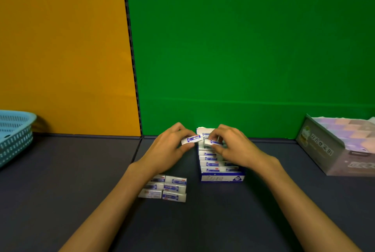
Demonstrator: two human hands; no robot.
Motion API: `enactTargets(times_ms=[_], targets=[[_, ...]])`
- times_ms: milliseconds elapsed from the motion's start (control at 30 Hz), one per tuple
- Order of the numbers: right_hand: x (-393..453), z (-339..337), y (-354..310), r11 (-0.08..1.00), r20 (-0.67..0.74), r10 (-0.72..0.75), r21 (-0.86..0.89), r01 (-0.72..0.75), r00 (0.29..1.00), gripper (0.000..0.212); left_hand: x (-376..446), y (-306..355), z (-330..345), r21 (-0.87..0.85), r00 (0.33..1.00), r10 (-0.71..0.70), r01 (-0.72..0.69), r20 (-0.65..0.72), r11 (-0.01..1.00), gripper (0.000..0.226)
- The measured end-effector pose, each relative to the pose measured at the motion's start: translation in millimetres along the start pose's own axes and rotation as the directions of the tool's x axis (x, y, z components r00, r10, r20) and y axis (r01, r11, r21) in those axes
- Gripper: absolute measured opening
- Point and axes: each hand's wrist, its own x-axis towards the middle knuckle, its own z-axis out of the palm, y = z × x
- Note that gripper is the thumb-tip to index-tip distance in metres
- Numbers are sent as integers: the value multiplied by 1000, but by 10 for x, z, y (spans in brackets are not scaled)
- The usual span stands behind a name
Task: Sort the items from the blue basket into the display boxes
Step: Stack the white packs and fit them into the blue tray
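White-and-blue eraser sits pinched in the left hand, thumb below and fingers curled over it, just left of the display box. Beside it, the right hand grips a second eraser with curled fingertips, right over the far rows of the box, which already holds erasers in stacked rows. Both forearms reach forward from the near edge of the dark bench, wrists close together. Near the left forearm lies a cluster of loose erasers. At the far left stands the blue basket; far right, another display box.
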Motion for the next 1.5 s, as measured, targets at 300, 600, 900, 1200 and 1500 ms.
enactTargets(times_ms=[300,600,900,1200,1500], targets=[[-227,-15,371,994,42,36,-109,-32,998,25,248,355,286,225,996,32,-50,83,973,36],[-233,59,403,995,49,2,-97,2,999,23,297,458,467,350,985,-17,-44,170,936,28],[-230,117,448,995,36,-16,-98,20,999,26,309,456,499,281,991,-31,-6,127,960,27],[-237,123,450,998,23,-14,-58,16,1000,27,316,444,513,268,989,-49,10,138,963,28],[-246,110,422,998,32,8,-63,-6,999,29,323,423,501,248,989,-57,22,137,969,29]])
